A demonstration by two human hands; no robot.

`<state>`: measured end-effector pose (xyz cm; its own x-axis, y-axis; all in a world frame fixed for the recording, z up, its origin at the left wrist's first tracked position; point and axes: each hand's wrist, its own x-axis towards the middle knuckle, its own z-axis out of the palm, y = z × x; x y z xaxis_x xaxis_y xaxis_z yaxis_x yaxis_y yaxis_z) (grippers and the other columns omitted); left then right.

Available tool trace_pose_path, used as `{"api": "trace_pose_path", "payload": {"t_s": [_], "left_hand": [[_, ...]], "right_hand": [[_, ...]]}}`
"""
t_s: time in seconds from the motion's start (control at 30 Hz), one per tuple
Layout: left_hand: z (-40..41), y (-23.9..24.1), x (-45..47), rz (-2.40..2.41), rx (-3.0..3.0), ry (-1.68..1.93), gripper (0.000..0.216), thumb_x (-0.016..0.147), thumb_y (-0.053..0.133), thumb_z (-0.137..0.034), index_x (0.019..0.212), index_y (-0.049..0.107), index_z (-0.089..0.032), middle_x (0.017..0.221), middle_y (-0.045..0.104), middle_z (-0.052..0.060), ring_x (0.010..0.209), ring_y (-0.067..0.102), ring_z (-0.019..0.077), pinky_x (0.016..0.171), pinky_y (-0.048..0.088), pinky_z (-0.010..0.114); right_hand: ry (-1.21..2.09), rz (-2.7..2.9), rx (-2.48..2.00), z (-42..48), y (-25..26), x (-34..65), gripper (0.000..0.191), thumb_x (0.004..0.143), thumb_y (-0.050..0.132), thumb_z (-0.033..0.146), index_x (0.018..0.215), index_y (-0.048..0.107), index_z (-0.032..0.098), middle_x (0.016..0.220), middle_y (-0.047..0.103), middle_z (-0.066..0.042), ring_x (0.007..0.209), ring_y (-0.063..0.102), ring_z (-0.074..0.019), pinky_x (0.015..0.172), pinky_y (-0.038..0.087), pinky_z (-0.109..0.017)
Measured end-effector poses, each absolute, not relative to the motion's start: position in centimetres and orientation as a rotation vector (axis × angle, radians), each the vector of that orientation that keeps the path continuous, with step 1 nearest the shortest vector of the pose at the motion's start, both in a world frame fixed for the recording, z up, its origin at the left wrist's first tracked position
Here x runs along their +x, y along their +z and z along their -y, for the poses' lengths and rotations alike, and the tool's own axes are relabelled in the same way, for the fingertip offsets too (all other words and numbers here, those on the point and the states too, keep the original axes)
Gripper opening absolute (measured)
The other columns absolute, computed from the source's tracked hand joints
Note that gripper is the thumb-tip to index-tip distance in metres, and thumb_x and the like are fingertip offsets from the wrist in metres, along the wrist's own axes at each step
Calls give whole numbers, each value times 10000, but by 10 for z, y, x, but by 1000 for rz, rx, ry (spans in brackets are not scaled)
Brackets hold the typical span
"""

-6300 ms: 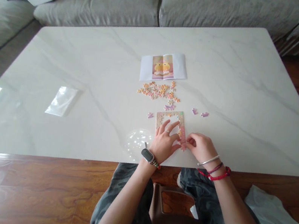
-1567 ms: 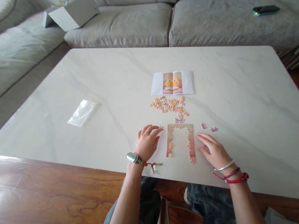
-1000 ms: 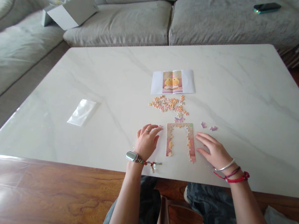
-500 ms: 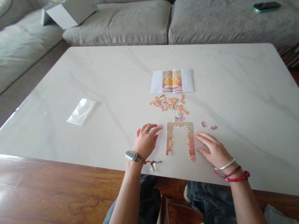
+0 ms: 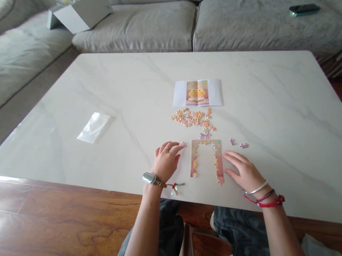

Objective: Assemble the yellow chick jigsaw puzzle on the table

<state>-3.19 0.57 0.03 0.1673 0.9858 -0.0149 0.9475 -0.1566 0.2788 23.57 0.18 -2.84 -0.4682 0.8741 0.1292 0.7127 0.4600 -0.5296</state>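
A partly joined jigsaw puzzle (image 5: 218, 167) lies near the table's front edge, its pieces forming a top and two sides around bare tabletop. To its left, my left hand (image 5: 165, 160) rests with fingers slightly bent and thumb apart. A purple puzzle piece (image 5: 184, 144) sits by its fingertips; whether they touch it I cannot tell. My right hand (image 5: 242, 170) lies open beside the puzzle's right side, fingertips close to the edge. Two loose purple pieces (image 5: 244, 145) are beyond it. A pile of puzzle pieces (image 5: 189, 117) spreads above the puzzle, with purple pieces (image 5: 204, 135) at its lower end.
Behind the pile lies a creased picture sheet (image 5: 197, 93) showing two yellow figures. A clear plastic bag (image 5: 94, 127) is on the left of the white marbled table (image 5: 139, 83). A grey sofa (image 5: 149, 21) borders the far side, with a phone (image 5: 304, 10) and a white box (image 5: 84, 11) on it.
Almost nothing differs. Both hands stay in place, and the puzzle and loose pieces lie as before; the view has shifted very slightly.
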Motion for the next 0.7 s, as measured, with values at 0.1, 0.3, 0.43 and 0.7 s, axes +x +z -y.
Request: {"api": "trace_pose_path", "payload": {"t_s": [0.1, 0.3, 0.43, 0.7], "left_hand": [[-5, 0, -32, -1879, 2225, 249, 328, 788, 389, -161, 1076, 490, -282, 1149, 488, 24, 1113, 357, 205, 873, 323, 388], [-5, 0, -33, -1880, 2236, 274, 312, 778, 414, -167, 1059, 500, -273, 1132, 500, 26, 1094, 376, 209, 856, 337, 397], [-6, -1, -33, -1893, 2241, 287, 305, 779, 420, -180, 1057, 501, -276, 1138, 496, 28, 1098, 373, 216, 855, 341, 407], [-6, -4, -32, -1921, 2255, 316, 313, 781, 422, -204, 1074, 493, -285, 1177, 458, 33, 1118, 350, 227, 865, 342, 423]], "right_hand": [[573, 2331, -1333, -1, -28, 235, 398, 750, 471, 207, 1148, 462, 185, 1177, 480, -82, 1098, 429, -199, 942, 370, -369], [551, 2328, -1339, 0, -27, 234, 391, 753, 473, 219, 1140, 467, 170, 1168, 487, -91, 1088, 437, -201, 935, 376, -372], [517, 2298, -1331, -2, -27, 234, 385, 757, 467, 222, 1140, 465, 183, 1155, 497, -88, 1074, 449, -200, 924, 385, -380], [372, 2201, -1370, -9, -19, 235, 378, 767, 457, 243, 1138, 462, 175, 1148, 502, -90, 1067, 452, -198, 928, 380, -376]]}}
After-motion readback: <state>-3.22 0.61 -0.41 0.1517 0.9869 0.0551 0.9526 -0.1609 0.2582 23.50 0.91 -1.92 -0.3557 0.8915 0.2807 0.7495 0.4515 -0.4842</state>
